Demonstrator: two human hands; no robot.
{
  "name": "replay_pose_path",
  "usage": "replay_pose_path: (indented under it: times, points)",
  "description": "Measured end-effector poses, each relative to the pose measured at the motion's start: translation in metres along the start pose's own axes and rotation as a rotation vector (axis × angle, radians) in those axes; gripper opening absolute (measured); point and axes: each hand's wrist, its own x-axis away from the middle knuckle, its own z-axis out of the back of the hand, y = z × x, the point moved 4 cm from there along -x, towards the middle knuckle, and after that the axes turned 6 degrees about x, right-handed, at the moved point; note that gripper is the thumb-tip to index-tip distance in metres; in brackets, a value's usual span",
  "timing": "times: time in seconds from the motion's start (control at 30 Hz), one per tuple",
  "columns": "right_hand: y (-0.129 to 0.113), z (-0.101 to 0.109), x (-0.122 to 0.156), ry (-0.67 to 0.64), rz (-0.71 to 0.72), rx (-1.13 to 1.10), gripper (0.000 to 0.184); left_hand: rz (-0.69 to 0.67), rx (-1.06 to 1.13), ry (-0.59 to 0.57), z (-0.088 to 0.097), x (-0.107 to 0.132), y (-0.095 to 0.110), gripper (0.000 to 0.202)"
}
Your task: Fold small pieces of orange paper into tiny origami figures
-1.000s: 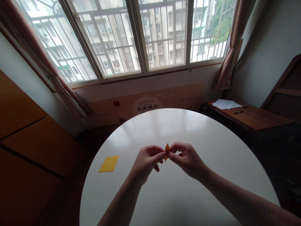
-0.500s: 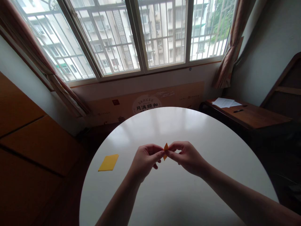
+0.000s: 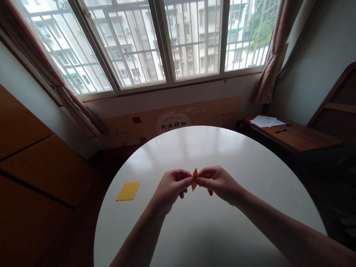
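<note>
A small folded piece of orange-yellow paper (image 3: 195, 172) is pinched between both hands above the white round table (image 3: 217, 237). Its pointed ends stick out above and below the fingertips. My left hand (image 3: 174, 187) grips it from the left with thumb and forefinger. From the right, my right hand (image 3: 218, 181) does the same, and the two hands' fingertips almost meet. The middle of the paper is hidden behind the thumbs. On the table to the left lies a yellow square of paper (image 3: 128, 191), apart from both hands.
Behind the table, a beige printed panel (image 3: 222, 111) stands below the barred window (image 3: 191, 40). White sheets (image 3: 267, 121) lie on a brown wooden bench (image 3: 308, 138) at the right. An orange-brown cabinet (image 3: 36, 167) is at the left.
Both hands and the folded paper have shifted slightly left. A little more of the paper's lower point shows below the fingertips. The yellow square stays in place.
</note>
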Motion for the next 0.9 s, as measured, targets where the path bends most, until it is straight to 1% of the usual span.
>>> replay_pose_path:
  times: [0.13,0.23,0.3,0.43,0.53,0.6,0.73,0.9]
  points:
    - [-0.001,-0.001,0.001,0.009,-0.023,-0.043,0.028,0.037,0.063,0.008,0.0,-0.002,-0.005,0.03]
    - [-0.003,0.0,0.002,0.05,-0.025,-0.098,0.024,-0.002,0.05,0.051,0.0,-0.002,-0.004,0.033]
    - [-0.003,0.0,0.002,0.089,-0.016,-0.134,0.023,-0.073,-0.031,0.075,-0.001,0.0,-0.001,0.035]
    - [-0.003,0.002,0.002,0.168,0.004,-0.163,0.024,-0.282,-0.321,0.119,-0.005,0.007,0.007,0.031]
    - [-0.002,0.002,0.002,0.18,0.014,-0.168,0.024,-0.42,-0.495,0.167,-0.009,0.013,0.011,0.022]
    - [-0.001,0.002,0.001,0.174,0.015,-0.163,0.023,-0.476,-0.553,0.189,-0.011,0.015,0.013,0.018]
    - [-0.001,0.002,0.002,0.168,0.02,-0.142,0.019,-0.499,-0.58,0.202,-0.012,0.016,0.015,0.016]
    - [-0.002,0.001,0.002,0.151,0.024,-0.143,0.019,-0.412,-0.472,0.156,-0.011,0.013,0.012,0.018]
